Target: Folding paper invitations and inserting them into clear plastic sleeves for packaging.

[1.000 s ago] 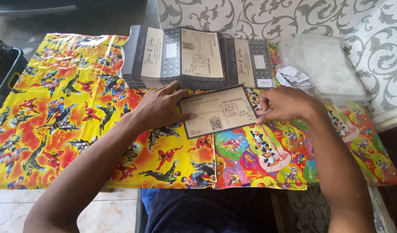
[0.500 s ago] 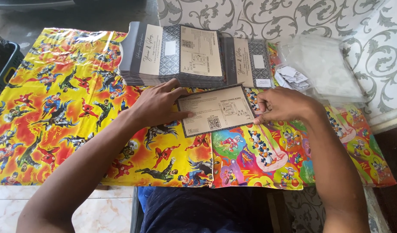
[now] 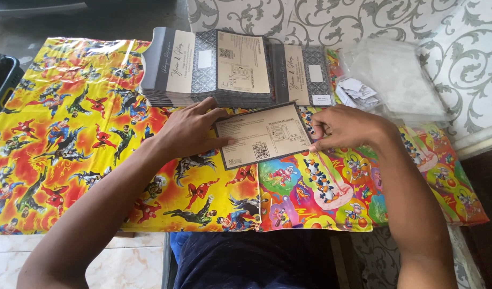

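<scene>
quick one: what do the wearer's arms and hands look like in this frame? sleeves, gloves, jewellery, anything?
Both arms are bare up to the frame edge: no sleeves show. The left hand and right hand wear no gloves, and no rings, watch or bands are visible. Nails are short. The only clothing in view is dark blue fabric over the lap.
</scene>
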